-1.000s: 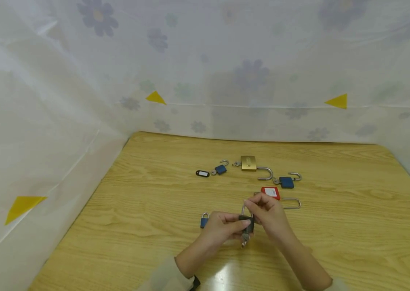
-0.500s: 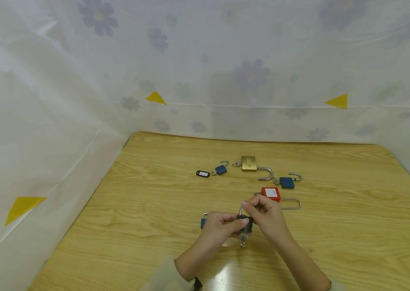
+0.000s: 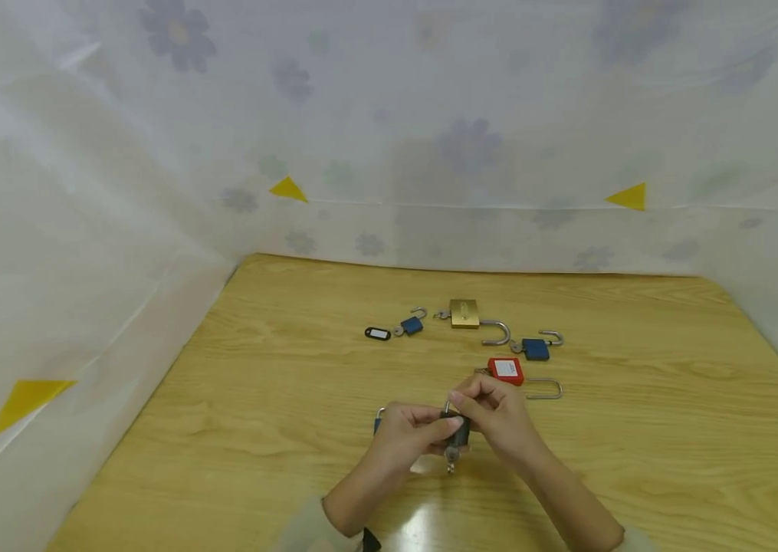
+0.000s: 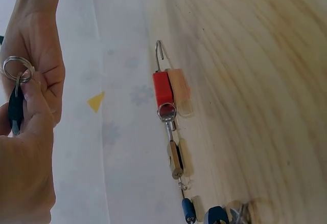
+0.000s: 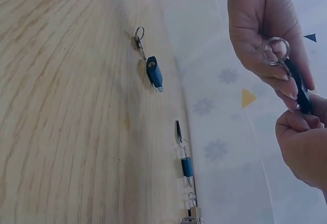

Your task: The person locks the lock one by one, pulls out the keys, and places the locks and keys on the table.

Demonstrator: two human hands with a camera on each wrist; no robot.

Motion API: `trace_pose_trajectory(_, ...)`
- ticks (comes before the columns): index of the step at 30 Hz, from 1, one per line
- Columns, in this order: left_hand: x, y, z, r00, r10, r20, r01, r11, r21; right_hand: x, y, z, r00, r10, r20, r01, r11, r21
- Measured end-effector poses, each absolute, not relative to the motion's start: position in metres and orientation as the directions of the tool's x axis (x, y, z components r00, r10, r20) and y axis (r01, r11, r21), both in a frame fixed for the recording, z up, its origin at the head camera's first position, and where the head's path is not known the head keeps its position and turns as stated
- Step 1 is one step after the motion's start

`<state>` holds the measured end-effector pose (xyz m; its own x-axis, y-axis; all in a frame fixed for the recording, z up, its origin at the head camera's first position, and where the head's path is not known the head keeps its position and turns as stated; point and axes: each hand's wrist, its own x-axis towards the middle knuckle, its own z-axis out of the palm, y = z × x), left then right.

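Near the middle front of the head view, my left hand grips a black padlock by its body, thumb across the front. Keys on a ring hang from the padlock's lower end. My right hand pinches the top of its shackle, mostly covering it with the fingers. In the left wrist view the split ring stands out beside the padlock's dark edge. Partly hidden behind my left hand is a small blue padlock with its shackle closed.
Beyond the hands lie a red padlock with a long shackle, a brass padlock, and two blue padlocks, shackles open. A black key tag lies at their left. White sheeting encloses the wooden table.
Less of the black padlock's shackle shows above its body than a second ago, and the right fingertips are lower against it. The head view has shifted slightly; both hands keep their hold.
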<state>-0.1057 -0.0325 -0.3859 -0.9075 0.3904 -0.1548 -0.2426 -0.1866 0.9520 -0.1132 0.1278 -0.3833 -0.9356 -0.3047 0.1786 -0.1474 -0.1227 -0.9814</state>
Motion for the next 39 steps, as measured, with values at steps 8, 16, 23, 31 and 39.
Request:
trace_pose_trajectory(8,-0.106,-0.032,-0.387,-0.904,0.398,-0.156,-0.249,-0.192,0.949,-0.114,0.127,-0.387,-0.941,-0.303,0.153,-0.116,-0.137,-0.984)
trace_pose_trajectory(16,-0.103,-0.03,-0.394,-0.905,0.376,-0.202,-0.293,-0.203,0.935,-0.113,0.122,-0.383,-0.994,-0.113,0.001,0.001,-0.013,-1.0)
trace_pose_trajectory(23,-0.106,-0.03,-0.397,-0.937,0.27,-0.223,-0.287,-0.225,0.931,-0.106,0.123,-0.382,-0.997,0.05,-0.065,0.07,0.087,-0.994)
trace_pose_trajectory(31,-0.112,-0.034,-0.396,-0.957,0.192,-0.217,-0.255,-0.206,0.945,-0.091,0.12,-0.396,-0.984,-0.06,-0.168,0.162,0.1,-0.982)
trace_pose_trajectory(39,-0.114,-0.034,-0.395,-0.965,0.177,-0.194,-0.228,-0.194,0.954,-0.082,0.113,-0.402,-0.985,-0.122,-0.125,0.125,0.008,-0.992)
